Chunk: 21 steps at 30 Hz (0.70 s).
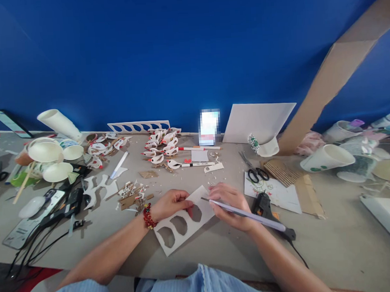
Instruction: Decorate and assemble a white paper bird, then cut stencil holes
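Observation:
My left hand (176, 203), with a red beaded bracelet at the wrist, pinches a white foam-board strip (176, 245) along its upper edge. Several rounded holes are cut through the strip, and my left fingers are at the rightmost one. In my right hand (231, 205) is a slim lilac craft knife (247, 215), gripped like a pen. Its thin dark tip is over the uncut right end of the strip. The right fingers rest close to that end; whether the blade touches the board I cannot tell.
Several white bird-shaped pieces (162, 143) cluster at the back. Scraps (132, 195) lie left of my hands. Black scissors (257, 173), a glue gun (263, 205) and a paper cup (326, 158) are on the right. A lit phone (208, 125) stands against the blue wall.

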Each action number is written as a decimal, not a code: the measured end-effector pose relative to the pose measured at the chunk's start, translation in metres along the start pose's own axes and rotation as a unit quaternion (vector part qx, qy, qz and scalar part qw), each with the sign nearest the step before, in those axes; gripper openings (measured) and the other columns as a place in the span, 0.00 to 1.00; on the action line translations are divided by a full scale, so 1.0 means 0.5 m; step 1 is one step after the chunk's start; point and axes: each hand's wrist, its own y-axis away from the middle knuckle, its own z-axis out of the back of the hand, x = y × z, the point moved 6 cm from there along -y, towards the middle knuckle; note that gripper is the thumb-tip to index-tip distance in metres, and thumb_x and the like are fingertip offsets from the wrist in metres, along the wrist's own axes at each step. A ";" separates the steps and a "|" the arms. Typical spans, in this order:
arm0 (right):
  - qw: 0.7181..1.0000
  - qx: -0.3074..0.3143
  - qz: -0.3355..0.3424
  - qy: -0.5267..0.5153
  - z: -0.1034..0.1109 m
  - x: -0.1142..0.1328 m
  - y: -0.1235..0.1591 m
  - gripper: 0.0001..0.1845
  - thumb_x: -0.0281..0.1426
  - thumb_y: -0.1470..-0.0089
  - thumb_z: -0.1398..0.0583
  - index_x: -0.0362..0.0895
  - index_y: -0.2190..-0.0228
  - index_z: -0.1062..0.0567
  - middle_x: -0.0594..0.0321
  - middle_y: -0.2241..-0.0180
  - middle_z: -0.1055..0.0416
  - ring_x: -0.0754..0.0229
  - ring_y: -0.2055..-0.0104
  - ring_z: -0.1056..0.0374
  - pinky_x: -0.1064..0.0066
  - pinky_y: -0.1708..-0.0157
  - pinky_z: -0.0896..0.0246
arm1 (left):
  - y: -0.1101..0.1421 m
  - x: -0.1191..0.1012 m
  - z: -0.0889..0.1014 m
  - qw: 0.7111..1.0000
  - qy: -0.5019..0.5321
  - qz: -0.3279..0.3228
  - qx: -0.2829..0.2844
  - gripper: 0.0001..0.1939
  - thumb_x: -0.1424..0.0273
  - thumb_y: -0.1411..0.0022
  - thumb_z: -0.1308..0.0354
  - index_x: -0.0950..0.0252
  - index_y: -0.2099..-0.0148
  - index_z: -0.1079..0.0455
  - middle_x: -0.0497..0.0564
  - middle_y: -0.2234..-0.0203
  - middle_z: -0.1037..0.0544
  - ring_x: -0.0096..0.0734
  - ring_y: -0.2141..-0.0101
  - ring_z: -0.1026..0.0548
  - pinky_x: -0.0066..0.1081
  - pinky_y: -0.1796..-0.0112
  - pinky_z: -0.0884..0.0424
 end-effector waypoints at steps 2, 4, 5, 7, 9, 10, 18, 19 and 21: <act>0.999 0.032 0.002 0.001 -0.012 -0.002 0.000 0.05 0.27 0.44 0.45 0.47 0.66 0.29 0.61 0.69 0.26 0.58 0.64 0.29 0.57 0.50 0.36 | 0.001 0.000 0.001 1.000 -0.001 0.011 0.002 0.19 0.54 0.44 0.42 0.67 0.68 0.29 0.50 0.73 0.20 0.28 0.72 0.26 0.24 0.70 0.34; 0.998 0.058 0.010 0.008 -0.026 -0.002 0.000 0.05 0.27 0.43 0.45 0.47 0.66 0.29 0.61 0.67 0.25 0.59 0.64 0.29 0.56 0.46 0.39 | 0.001 0.000 0.000 1.000 -0.004 0.019 0.005 0.19 0.53 0.44 0.42 0.67 0.67 0.29 0.49 0.74 0.20 0.28 0.72 0.27 0.24 0.70 0.34; 0.998 0.067 0.014 0.012 -0.031 -0.001 0.000 0.05 0.28 0.43 0.45 0.47 0.65 0.29 0.61 0.67 0.25 0.59 0.64 0.29 0.57 0.46 0.39 | 0.001 -0.001 0.000 1.000 -0.005 0.019 0.008 0.19 0.53 0.44 0.42 0.67 0.67 0.29 0.49 0.74 0.20 0.28 0.72 0.26 0.24 0.70 0.34; 0.997 0.072 0.016 0.018 -0.037 -0.001 -0.001 0.05 0.28 0.42 0.46 0.47 0.65 0.29 0.60 0.67 0.25 0.60 0.64 0.29 0.57 0.46 0.38 | 0.000 -0.002 -0.001 1.000 -0.008 0.015 0.010 0.19 0.53 0.44 0.41 0.67 0.68 0.29 0.49 0.74 0.20 0.28 0.71 0.26 0.24 0.69 0.34; 0.997 0.071 0.017 0.023 -0.039 -0.001 -0.003 0.06 0.27 0.42 0.46 0.47 0.65 0.29 0.60 0.67 0.25 0.59 0.63 0.29 0.56 0.46 0.38 | 0.000 -0.003 0.000 1.000 -0.008 0.012 0.009 0.19 0.53 0.44 0.41 0.67 0.69 0.29 0.49 0.74 0.21 0.28 0.72 0.26 0.24 0.69 0.34; 0.997 0.070 0.018 0.025 -0.039 -0.001 -0.003 0.06 0.27 0.42 0.46 0.47 0.65 0.29 0.60 0.67 0.25 0.59 0.63 0.29 0.56 0.46 0.38 | -0.001 -0.002 0.000 1.000 -0.007 0.012 0.008 0.19 0.53 0.44 0.41 0.67 0.69 0.29 0.49 0.74 0.21 0.28 0.72 0.27 0.24 0.69 0.34; 0.996 0.079 0.020 0.033 -0.040 0.000 -0.005 0.06 0.26 0.42 0.45 0.46 0.65 0.28 0.60 0.66 0.24 0.59 0.63 0.29 0.56 0.46 0.39 | 0.000 -0.007 -0.001 1.000 -0.008 0.007 0.013 0.19 0.54 0.44 0.42 0.68 0.69 0.29 0.50 0.74 0.21 0.28 0.72 0.27 0.25 0.69 0.34; 0.996 0.081 0.020 0.033 -0.040 -0.001 -0.005 0.06 0.27 0.42 0.45 0.46 0.64 0.28 0.60 0.66 0.24 0.60 0.63 0.29 0.56 0.46 0.39 | 0.000 -0.007 -0.001 1.000 -0.008 0.006 0.013 0.19 0.54 0.44 0.42 0.68 0.69 0.29 0.50 0.74 0.21 0.28 0.72 0.27 0.25 0.68 0.34; 0.996 0.085 0.018 0.033 -0.041 -0.002 -0.004 0.06 0.27 0.42 0.45 0.46 0.64 0.28 0.59 0.66 0.24 0.60 0.63 0.28 0.57 0.46 0.39 | 0.000 -0.008 0.000 1.000 -0.009 0.009 0.010 0.19 0.54 0.44 0.42 0.68 0.69 0.29 0.50 0.74 0.21 0.28 0.72 0.27 0.25 0.69 0.34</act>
